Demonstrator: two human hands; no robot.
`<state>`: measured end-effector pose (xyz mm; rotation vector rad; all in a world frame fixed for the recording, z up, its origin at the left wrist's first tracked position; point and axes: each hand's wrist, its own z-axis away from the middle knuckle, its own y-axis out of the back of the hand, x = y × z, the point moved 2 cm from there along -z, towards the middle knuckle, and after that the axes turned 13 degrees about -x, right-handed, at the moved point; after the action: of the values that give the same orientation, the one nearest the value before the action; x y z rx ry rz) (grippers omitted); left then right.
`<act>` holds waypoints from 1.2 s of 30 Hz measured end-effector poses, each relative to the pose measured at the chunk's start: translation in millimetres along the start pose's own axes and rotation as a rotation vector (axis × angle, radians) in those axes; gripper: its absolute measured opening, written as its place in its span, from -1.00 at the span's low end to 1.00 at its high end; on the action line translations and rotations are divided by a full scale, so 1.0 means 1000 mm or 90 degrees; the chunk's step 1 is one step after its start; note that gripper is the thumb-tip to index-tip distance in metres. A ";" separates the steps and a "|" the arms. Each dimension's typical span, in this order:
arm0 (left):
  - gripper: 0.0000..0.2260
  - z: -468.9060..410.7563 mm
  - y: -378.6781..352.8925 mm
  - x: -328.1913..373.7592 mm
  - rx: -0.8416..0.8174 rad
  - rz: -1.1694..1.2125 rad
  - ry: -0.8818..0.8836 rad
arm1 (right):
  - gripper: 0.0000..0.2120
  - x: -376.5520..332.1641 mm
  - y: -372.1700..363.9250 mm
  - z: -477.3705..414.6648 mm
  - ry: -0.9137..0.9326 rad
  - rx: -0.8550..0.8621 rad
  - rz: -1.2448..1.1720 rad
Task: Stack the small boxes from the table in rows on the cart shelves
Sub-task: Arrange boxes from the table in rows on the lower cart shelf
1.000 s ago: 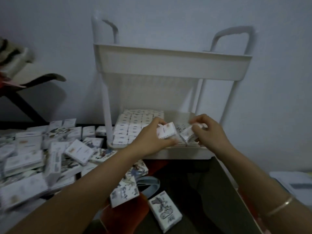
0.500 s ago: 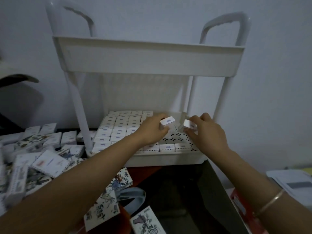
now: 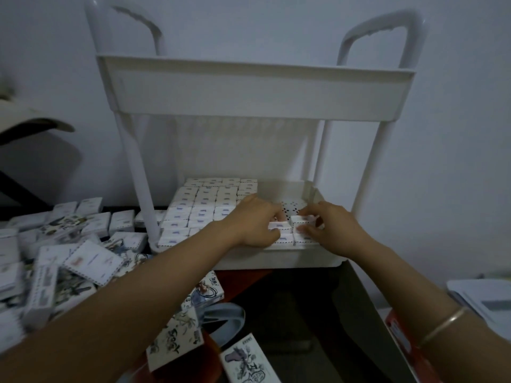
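Both hands are down in the cart's lower shelf (image 3: pixel 276 261) here. The left hand (image 3: pixel 253 226) is pinching a small box (image 3: pixel 279 225) between fingers and thumb. The right hand (image 3: pixel 336 230) has its fingers curled on a second box (image 3: pixel 302 219) just beside it. Both boxes are at the shelf's front right, up against the ones already there.

Packed rows of boxes (image 3: pixel 204 208) fill the left side, and a patch of perforated floor (image 3: pixel 293 207) shows behind the hands. The upper shelf (image 3: pixel 257 89) hangs right over the whole thing. The front-left post (image 3: pixel 139 189) stands between the shelf and the messy pile of loose boxes (image 3: pixel 69 244) on the table (image 3: pixel 246 283). There's a gold bangle (image 3: pixel 442 324) on the right wrist and some papers (image 3: pixel 486 297) far right.
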<state>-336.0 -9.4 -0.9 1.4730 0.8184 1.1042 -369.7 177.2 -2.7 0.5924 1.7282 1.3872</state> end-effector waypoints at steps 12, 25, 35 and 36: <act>-0.49 0.054 0.000 0.006 0.071 0.078 -0.010 | -0.58 -0.006 -0.019 0.008 -0.021 -0.091 0.087; -0.70 0.260 0.008 -0.061 0.234 0.039 0.171 | -0.69 -0.162 -0.047 0.040 0.266 0.066 0.112; -0.65 0.331 0.021 -0.099 0.221 -0.110 0.368 | -0.55 -0.282 -0.101 0.021 0.318 0.006 0.000; -0.62 0.332 0.021 -0.099 0.206 -0.109 0.371 | -0.54 -0.288 -0.104 0.013 0.299 0.005 -0.007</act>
<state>-58.9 -218.5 -0.7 1.3116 1.5603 1.3335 -186.7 -68.6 -14.0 0.2686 2.0970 1.6019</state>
